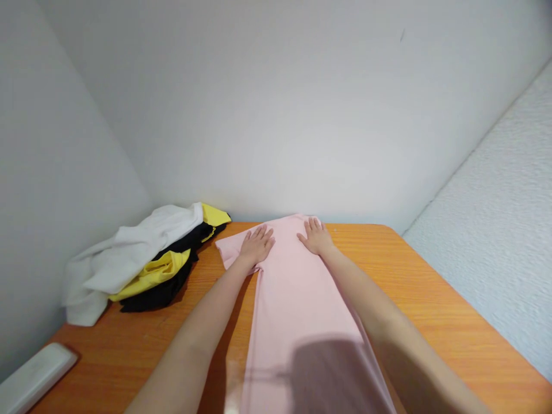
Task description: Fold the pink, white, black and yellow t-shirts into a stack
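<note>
A pale pink T-shirt point(293, 287) lies lengthwise on the table, its upper end toward the wall and one sleeve pointing left. My left hand point(257, 244) rests flat on the shirt where that sleeve meets the body, fingers stretched out. On the shirt's upper right side lies my right hand point(316, 236), palm down with fingers spread. Neither hand grips the cloth. My right hand and forearm cover part of the shirt's right edge, and its near end runs out of view at the bottom.
The wooden table point(388, 276) meets a white wall point(276, 115) at the back. Piled clothes at the left include a white garment point(138, 241) over yellow cloth point(159, 270) and black cloth point(159, 294). A white oblong object point(38, 374) sits at the near left edge.
</note>
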Demonstrator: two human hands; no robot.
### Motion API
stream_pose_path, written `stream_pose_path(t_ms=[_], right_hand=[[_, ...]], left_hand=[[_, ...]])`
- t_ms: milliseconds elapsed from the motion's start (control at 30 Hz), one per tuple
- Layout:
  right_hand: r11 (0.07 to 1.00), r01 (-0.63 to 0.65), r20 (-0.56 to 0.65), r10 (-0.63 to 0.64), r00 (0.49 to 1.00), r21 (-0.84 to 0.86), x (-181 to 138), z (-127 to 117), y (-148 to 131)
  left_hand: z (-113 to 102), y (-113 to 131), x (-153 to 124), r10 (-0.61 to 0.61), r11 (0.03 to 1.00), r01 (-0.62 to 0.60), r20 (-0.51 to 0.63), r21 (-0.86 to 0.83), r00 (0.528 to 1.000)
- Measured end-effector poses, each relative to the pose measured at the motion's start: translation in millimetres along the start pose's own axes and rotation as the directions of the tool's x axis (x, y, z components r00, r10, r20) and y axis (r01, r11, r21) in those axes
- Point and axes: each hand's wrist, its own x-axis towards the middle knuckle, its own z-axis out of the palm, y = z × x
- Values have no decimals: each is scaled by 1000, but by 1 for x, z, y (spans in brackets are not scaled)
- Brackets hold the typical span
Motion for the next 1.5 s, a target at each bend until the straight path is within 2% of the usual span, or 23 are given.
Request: stream_pose_path(t_ms=[67,133,267,367,433,500,633,733,833,933,1033,1133,1233,1300,1367,1433,1500], right_hand=[[1000,21,-71,-22,997,-16,-13,-12,-13],[998,62,-103,-59,993,21,-43,-21,-26],[971,157,-78,-145,986,182,-148,-26,-37],[949,218,-76,-206,976,226,-228,-29,-29],[947,222,-68,-212,975,230,-263,-34,-20],[951,210,-63,-201,978,227,-279,-40,-12],[952,208,-58,-200,978,223,-280,-44,-7],[953,214,-58,-206,977,216,-276,-44,-8],[957,208,-57,-200,978,203,-276,-43,-9],[959,202,-58,-195,979,200,-277,-41,-8],[960,190,-46,-184,982,205,-276,-42,-8],[955,164,-27,-162,986,247,-278,-47,-11],[931,116,-70,-98,993,347,-290,-64,-18],[883,64,-123,-7,992,464,-309,-82,-21],[803,-14,-123,108,987,596,-336,-102,-22],[708,-116,-34,194,980,697,-372,-118,-17],[627,-221,120,200,973,747,-412,-125,-10]], left_hand=[[1,0,0,-10,1000,10,-4,19,1000],[0,0,1,-14,999,14,-5,35,1000],[-1,0,3,-9,999,9,9,48,1000],[-2,0,3,-5,999,4,17,47,1000],[-3,-1,2,16,999,-17,22,48,1000],[-6,-3,-2,58,997,-59,28,54,998],[-17,-4,-11,121,989,-122,22,87,992],[-30,7,-18,114,985,-112,-13,128,993],[-46,26,-33,108,983,-92,-97,158,989],[-61,45,-63,79,987,-52,-180,153,980],[-69,59,-107,-8,992,34,-204,123,979],[-71,69,-157,-76,992,91,-159,87,984],[-71,81,-207,-118,991,122,-84,50,989],[-72,92,-241,-144,989,145,-38,31,989],[-72,104,-274,-187,982,187,2,-1,982],[-72,116,-304,-237,969,239,44,-56,971],[-71,127,-329,-276,951,285,87,-122,957]])
